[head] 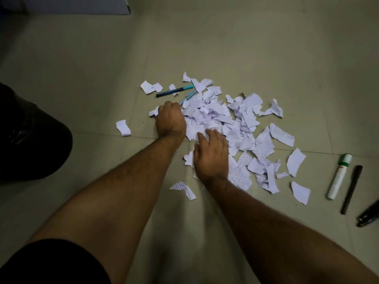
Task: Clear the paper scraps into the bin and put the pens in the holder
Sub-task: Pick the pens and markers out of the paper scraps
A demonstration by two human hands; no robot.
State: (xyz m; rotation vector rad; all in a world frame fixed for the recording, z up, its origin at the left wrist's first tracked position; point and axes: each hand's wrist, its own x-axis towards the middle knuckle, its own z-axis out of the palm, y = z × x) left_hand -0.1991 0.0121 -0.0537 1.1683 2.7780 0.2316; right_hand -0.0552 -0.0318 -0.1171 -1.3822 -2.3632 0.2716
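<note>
At the far left sits a dark, glossy rounded bin (30, 136) on the pale tiled floor (266, 48). A teal-capped dark marker pen (174, 91) lies at the far edge of a heap of torn white printed paper scraps (242, 124), mid-floor. The left hand (170, 119), its grip clenched, fingers curled under at the heap's left edge; whether it grasps scraps cannot be told. The right hand (211, 155) presses flat, grip released, on the near scraps. Right: a white cylindrical marker with green band (339, 177), then a slim black pen (351, 189).

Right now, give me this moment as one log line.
left hand: gripping scraps | right hand: flat on paper scraps | pens: on floor | bin: unseen
</note>
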